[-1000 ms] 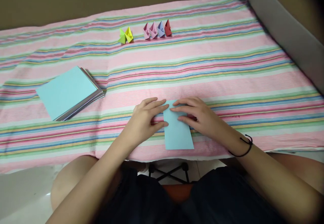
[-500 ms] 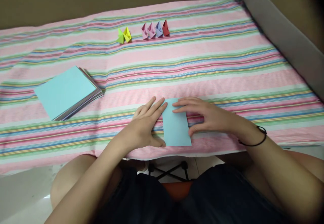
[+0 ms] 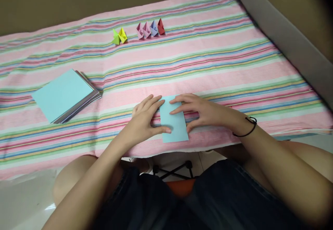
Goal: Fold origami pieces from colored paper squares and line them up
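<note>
Pink, multicolour-striped, cloth-covered table (image 3: 208, 60), near edge: one light-blue rectangular paper sheet (image 3: 174, 124), lying flat just inside that edge. Left hand (image 3: 145, 117) — spread, grasping nothing; fingertips at the sheet's far left corner, thumb over its left edge. Right hand (image 3: 204, 110) — loosely curved, unclenched; two fingertips above the sheet's far half, thumb by its right edge; pressure cannot be told. Back from the near edge, in the table's left part: one thick stack of flat paper sheets (image 3: 63, 93), light blue uppermost, set askew. Toward the far edge: six small, pointed folded-paper pieces (image 3: 146, 30) — lime, yellow, a gap, two pink, periwinkle, red. Progress, as judged: six appear fully folded; the sheet's shaping is largely outstanding; the stack looks unworked.
</note>
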The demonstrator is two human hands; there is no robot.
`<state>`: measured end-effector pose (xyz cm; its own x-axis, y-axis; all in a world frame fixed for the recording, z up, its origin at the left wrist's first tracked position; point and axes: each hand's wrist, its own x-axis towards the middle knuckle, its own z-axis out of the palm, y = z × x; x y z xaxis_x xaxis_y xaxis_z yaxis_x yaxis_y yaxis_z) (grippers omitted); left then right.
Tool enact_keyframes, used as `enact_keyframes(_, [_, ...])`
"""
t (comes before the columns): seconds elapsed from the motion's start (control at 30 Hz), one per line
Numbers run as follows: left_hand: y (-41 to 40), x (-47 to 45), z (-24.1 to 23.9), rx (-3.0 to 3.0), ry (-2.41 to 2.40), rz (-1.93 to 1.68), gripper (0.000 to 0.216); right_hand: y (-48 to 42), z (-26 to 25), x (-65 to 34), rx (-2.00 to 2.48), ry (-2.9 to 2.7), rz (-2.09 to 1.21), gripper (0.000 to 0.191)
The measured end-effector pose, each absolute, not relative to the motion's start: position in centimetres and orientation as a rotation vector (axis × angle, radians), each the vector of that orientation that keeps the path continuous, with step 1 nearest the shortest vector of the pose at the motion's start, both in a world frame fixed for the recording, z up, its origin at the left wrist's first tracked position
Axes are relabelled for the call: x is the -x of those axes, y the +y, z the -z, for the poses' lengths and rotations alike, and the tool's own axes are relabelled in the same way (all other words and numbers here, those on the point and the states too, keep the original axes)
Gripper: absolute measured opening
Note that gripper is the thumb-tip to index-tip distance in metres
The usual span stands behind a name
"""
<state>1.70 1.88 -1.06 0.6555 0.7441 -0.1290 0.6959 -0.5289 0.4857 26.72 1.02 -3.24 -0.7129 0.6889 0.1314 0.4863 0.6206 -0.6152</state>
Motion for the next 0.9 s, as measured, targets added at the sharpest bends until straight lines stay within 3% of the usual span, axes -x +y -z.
enact_keyframes(0.2, [-0.2,-3.3,1.0,-2.501,0.965,-0.51,0.039,0.9,3.3,-26.5,0.944,-2.487,-0.779,0.056])
enact_keyframes(0.37, [-1.5,-3.7,1.6,-2.784,0.61,-0.357,0.043,1.0,3.1,-26.8,0.95,-2.478,-0.848,0.058])
enact_keyframes(0.53, [-1.7,-3.6,1.9,-2.889,0.468,-0.635,0.02,0.8,2.2,-27.2,0.902,-2.432,-0.901,0.058])
enact_keyframes(0.73, [-2.0,-3.6,0.2,-2.243,0.862,-1.154,0.008,-1.1,-1.4,-25.6,1.004,-2.108,-1.049,0.014])
enact_keyframes(0.9, [-2.2,-4.0,-0.6,-1.652,1.121,-1.157,0.008,-2.4,-3.1,-24.3,1.141,-1.891,-1.112,0.01])
